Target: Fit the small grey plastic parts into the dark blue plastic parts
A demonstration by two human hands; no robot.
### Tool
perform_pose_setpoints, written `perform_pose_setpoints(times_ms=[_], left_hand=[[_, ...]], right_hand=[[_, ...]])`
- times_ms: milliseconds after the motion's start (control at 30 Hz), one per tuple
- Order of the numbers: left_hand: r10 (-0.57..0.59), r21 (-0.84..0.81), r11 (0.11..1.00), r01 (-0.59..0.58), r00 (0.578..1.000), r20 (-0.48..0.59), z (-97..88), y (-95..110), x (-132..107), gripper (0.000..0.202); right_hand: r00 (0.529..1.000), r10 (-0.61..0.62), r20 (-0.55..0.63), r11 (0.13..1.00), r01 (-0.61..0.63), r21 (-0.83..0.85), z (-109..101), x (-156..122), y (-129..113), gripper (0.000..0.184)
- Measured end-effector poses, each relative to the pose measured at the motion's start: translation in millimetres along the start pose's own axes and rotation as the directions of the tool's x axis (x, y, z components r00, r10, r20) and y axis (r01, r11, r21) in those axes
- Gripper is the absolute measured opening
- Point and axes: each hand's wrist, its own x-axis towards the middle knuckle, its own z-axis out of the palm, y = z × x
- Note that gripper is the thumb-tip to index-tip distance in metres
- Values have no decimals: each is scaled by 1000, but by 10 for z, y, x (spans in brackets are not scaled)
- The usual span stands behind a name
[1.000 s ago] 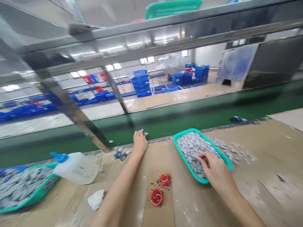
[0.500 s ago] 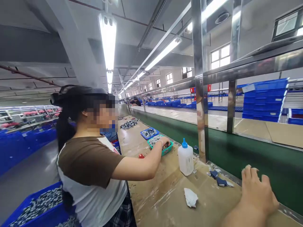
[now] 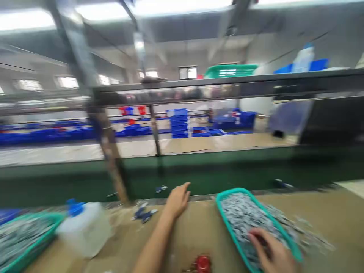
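Left hand: your left hand (image 3: 178, 200) reaches to the desk's far edge, index finger stuck out, the rest loosely bent; looks like it has hold of nothing.
Right hand: your right hand (image 3: 270, 248) is down at the teal basket (image 3: 218, 203), thumb and fingers curled with a gap between; too blurred to tell if you have a piece.
Grey pieces (image 3: 240, 212): heaped in that basket, right under your right hand.
Basket rim: stands between the heap and the loose pieces (image 3: 304, 235) strewn on the desk (image 3: 196, 227) to the right.
Green belt (image 3: 204, 174): runs past the desk's far edge; one dark-blue piece (image 3: 161, 189) on it just left of your left hand, another dark piece (image 3: 283, 184) beyond the basket.
Dark-blue cluster (image 3: 143, 213): on the desk, left of your left arm.
Red cup (image 3: 203, 263): near you, between your arms, partly cut off.
White bottle (image 3: 85, 231): blue-capped, further left, near the second basket (image 3: 58, 220) of grey pieces.
Metal post (image 3: 109, 151): rises behind bottle and cluster, blocking part of the belt there.
Rail (image 3: 184, 89): crosses above the belt, ahead of you.
Blue crates (image 3: 179, 123): stacked well beyond.
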Motion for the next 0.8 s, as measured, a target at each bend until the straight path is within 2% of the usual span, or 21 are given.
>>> perform_pose_setpoints(times_ms=[67,133,267,433,567,700,800], left_hand=[[45,23,999,-45,998,-33,134,-26,209,41],[88,54,995,-85,994,-60,196,-141,346,40],[91,246,967,-70,993,-78,234,-301,377,39],[67,399,917,8,983,-173,312,-352,387,44],[8,380,923,65,982,-188,351,-380,423,46],[33,354,933,67,962,-271,345,-315,405,43],[-10,298,951,85,970,-244,343,-241,365,38]], right_hand=[[992,-11,125,1000,11,1,-310,-48,-26,27],[985,29,168,999,-27,-17,-410,11,-148,26],[980,68,187,997,-63,-36,-416,143,-333,21],[977,70,201,998,-69,-14,-438,148,-334,19],[981,99,168,995,-96,-28,-441,162,-303,19],[984,96,147,995,-97,-3,-424,159,-246,25],[979,101,178,990,-116,76,-430,131,-207,27]])
